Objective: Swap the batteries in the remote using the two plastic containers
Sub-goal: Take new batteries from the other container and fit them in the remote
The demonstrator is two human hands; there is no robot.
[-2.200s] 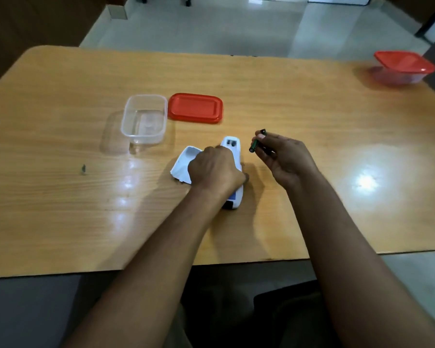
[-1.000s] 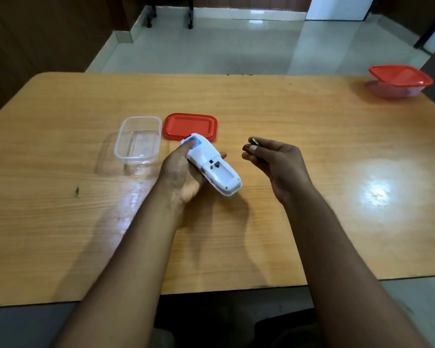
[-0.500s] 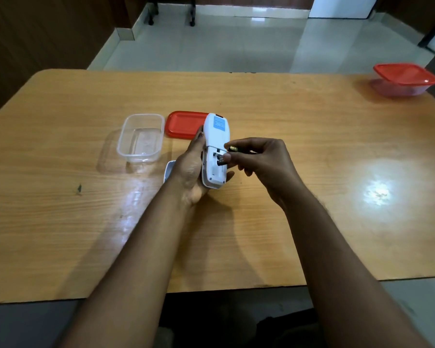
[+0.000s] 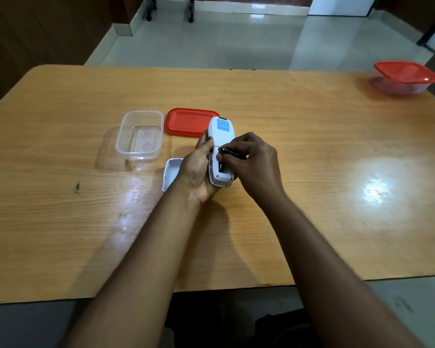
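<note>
I cradled the remote (image 4: 220,146) back-up in my left hand (image 4: 199,169) above the table (image 4: 312,146), steadying its open bay, while my right hand (image 4: 255,164) pinched a battery (image 4: 230,151) over it, apparently for seating.

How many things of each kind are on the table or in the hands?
Containers: 2, open clear one, closed one
Loose red lid: 1
Remote: 1
Battery cover: 1
Battery: 1
Total: 6
</note>
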